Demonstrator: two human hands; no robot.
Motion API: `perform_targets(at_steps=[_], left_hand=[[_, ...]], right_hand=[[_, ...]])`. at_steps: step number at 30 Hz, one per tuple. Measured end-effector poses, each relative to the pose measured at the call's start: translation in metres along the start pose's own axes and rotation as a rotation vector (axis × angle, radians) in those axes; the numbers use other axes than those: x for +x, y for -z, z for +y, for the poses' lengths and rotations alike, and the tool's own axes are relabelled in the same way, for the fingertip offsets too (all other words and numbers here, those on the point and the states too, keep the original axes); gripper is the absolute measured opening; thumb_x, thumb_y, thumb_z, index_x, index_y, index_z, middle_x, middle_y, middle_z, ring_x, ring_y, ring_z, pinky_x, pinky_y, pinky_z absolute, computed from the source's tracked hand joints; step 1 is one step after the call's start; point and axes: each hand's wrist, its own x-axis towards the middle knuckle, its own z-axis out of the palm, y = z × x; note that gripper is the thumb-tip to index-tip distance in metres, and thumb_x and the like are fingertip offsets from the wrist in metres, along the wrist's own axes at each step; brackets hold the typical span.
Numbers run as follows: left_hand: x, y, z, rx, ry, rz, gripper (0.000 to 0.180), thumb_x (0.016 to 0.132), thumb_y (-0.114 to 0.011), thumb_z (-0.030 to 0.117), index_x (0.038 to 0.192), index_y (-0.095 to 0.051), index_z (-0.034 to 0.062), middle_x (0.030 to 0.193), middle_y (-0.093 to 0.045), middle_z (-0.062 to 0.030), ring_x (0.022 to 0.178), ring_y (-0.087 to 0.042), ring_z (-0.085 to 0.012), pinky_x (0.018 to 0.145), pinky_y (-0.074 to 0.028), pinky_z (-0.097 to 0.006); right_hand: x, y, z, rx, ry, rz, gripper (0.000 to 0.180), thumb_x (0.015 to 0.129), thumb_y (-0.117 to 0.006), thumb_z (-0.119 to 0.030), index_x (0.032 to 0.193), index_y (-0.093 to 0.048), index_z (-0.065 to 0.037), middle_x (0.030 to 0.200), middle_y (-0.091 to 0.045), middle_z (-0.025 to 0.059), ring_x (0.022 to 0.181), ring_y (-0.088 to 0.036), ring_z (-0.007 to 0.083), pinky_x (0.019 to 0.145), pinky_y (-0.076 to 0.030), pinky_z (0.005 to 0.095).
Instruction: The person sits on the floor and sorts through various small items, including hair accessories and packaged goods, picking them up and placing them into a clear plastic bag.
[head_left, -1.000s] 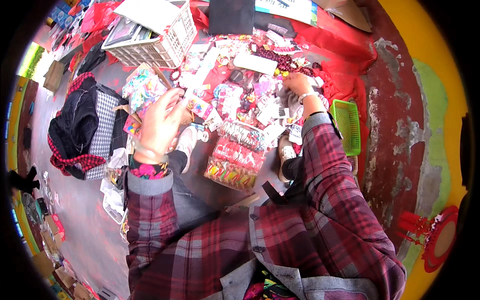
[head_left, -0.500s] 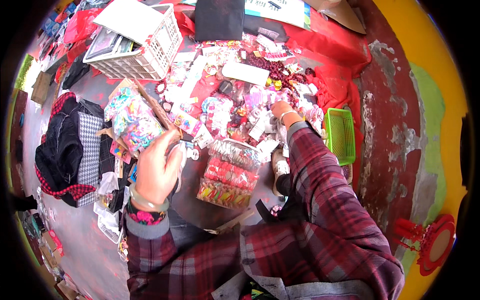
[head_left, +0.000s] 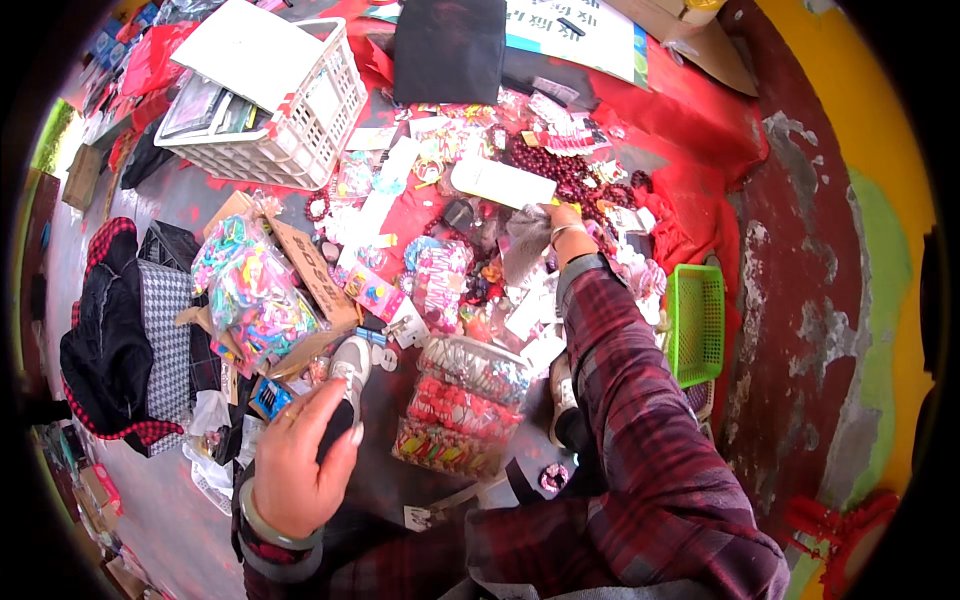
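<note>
My right hand (head_left: 561, 222) reaches far forward into a spread of small trinkets on a red cloth (head_left: 690, 130). Its fingers pinch the top of a clear greyish plastic packet (head_left: 524, 250), beside a white flat box (head_left: 503, 182) and dark red bead strings (head_left: 570, 172). My left hand (head_left: 298, 462) is low and near me, back toward the camera, fingers curled just below a grey shoe (head_left: 350, 362). Whether it holds anything is hidden. Both sleeves are red plaid.
A white plastic crate (head_left: 300, 135) stands at the back left and a green basket (head_left: 696, 325) at the right. A bag of colourful hair ties (head_left: 250, 292) lies on cardboard. Clear packs of red items (head_left: 465, 400) sit in front. Dark clothes (head_left: 110, 330) are piled left.
My left hand has dropped from chest height down toward the shoe. My right hand stays stretched forward on the trinkets, and the view has tilted further down.
</note>
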Motion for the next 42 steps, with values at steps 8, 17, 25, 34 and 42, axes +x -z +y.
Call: perform_targets(at_steps=[8, 17, 25, 34, 42], left_hand=[[0.008, -0.008, -0.006, 0.019, 0.002, -0.071, 0.039, 0.078, -0.061, 0.007, 0.114, -0.052, -0.006, 0.105, -0.058, -0.0233, 0.092, -0.058, -0.0387, 0.08, -0.047, -0.04], [-0.008, -0.015, -0.001, 0.051, -0.067, 0.022, 0.034, 0.082, -0.059, 0.012, 0.111, -0.052, -0.0046, 0.1, -0.06, -0.0213, 0.09, -0.058, -0.0366, 0.078, -0.046, -0.04], [-0.006, -0.041, -0.017, -0.738, 0.275, 0.228, 0.049, 0.09, -0.053, 0.029, 0.126, -0.042, -0.0019, 0.117, -0.053, -0.0209, 0.109, -0.052, -0.0312, 0.089, -0.044, -0.04], [0.005, -0.02, -0.018, -2.014, 0.112, 0.409, 0.045, 0.09, -0.053, 0.036, 0.124, -0.043, 0.0086, 0.117, -0.052, -0.0097, 0.111, -0.049, -0.023, 0.098, -0.039, -0.041], [0.0, -0.018, -0.019, -1.79, -0.033, 0.465, 0.037, 0.093, -0.05, 0.028, 0.123, -0.046, 0.0069, 0.118, -0.055, -0.01, 0.109, -0.053, -0.023, 0.097, -0.04, -0.042]], right_hand=[[0.04, -0.029, 0.025, 0.564, -0.219, 0.075, 0.022, 0.081, -0.061, -0.014, 0.095, -0.063, 0.003, 0.09, -0.065, 0.0124, 0.075, -0.063, 0.0252, 0.067, -0.051, 0.0358], [-0.116, -0.022, -0.084, -0.52, 1.072, 0.217, 0.011, 0.071, -0.067, -0.008, 0.082, -0.064, -0.009, 0.081, -0.061, 0.0094, 0.071, -0.062, 0.0249, 0.063, -0.049, 0.0319], [-0.304, -0.011, -0.171, -0.352, 1.602, -0.012, 0.017, 0.069, -0.067, 0.0, 0.082, -0.058, -0.007, 0.091, -0.059, 0.0088, 0.073, -0.062, 0.0272, 0.06, -0.051, 0.0329], [-0.412, -0.006, -0.142, -0.354, 1.677, -0.179, 0.03, 0.067, -0.067, 0.006, 0.092, -0.059, -0.009, 0.095, -0.056, 0.0082, 0.081, -0.061, 0.0258, 0.066, -0.05, 0.0329], [-0.433, 0.001, -0.126, -0.074, 0.627, -0.362, 0.037, 0.075, -0.065, 0.003, 0.109, -0.055, -0.005, 0.101, -0.058, 0.005, 0.082, -0.061, 0.016, 0.064, -0.05, 0.0292]])
